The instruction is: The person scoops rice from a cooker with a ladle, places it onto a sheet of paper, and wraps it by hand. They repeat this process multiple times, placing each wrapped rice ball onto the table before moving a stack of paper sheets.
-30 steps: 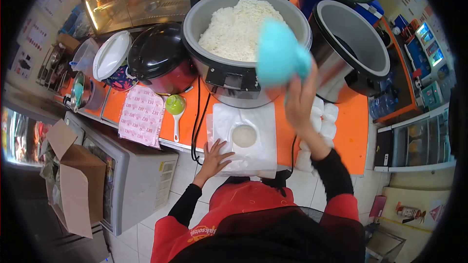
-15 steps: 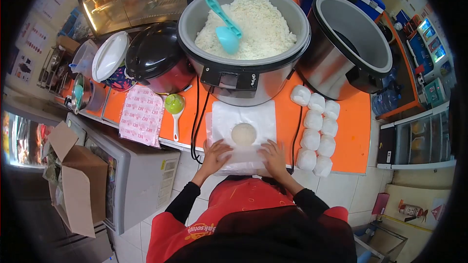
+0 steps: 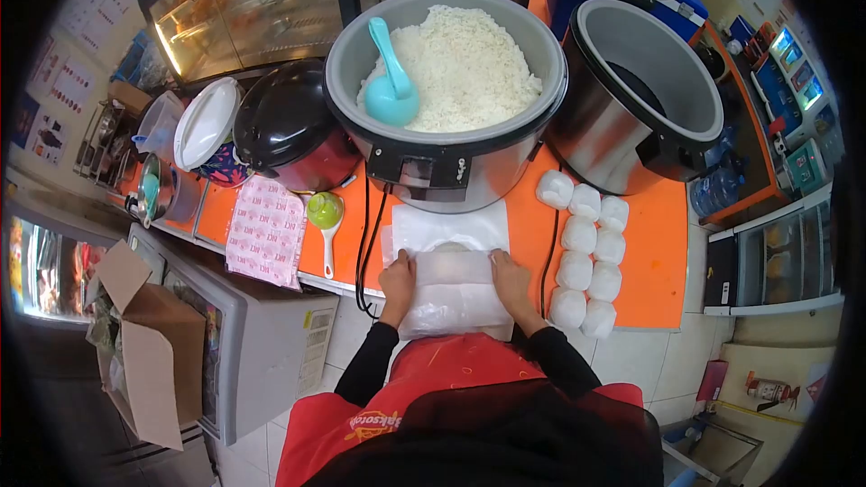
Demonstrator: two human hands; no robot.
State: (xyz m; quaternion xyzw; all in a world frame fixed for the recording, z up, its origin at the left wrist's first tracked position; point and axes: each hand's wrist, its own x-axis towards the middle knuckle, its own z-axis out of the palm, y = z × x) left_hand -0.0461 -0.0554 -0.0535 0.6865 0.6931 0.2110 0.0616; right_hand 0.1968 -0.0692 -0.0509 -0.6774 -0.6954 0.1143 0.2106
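A stack of white wrapping paper (image 3: 456, 298) lies at the counter's front edge. The near side of its top sheet is lifted over a round mound of rice (image 3: 448, 246), leaving only the far rim of the mound showing. My left hand (image 3: 398, 287) is closed on the left end of this raised edge. At the right end, my right hand (image 3: 511, 285) pinches the same sheet. Beyond the paper stands a big rice cooker (image 3: 424, 176) full of cooked rice (image 3: 474, 68), with a turquoise scoop (image 3: 393, 95) resting in it.
Several white wrapped packets (image 3: 577, 236) sit in two rows to the right. An open steel pot (image 3: 600, 113) stands behind them. Leftward are a green cup on a white spoon (image 3: 325, 212), pink printed papers (image 3: 264, 233) and a black-lidded cooker (image 3: 284, 117). Black cables (image 3: 368, 243) cross the orange counter.
Both hands have gone from lying spread beside the rice mound to gripping the sheet's near edge. That edge has been brought up and away from me, over most of the mound.
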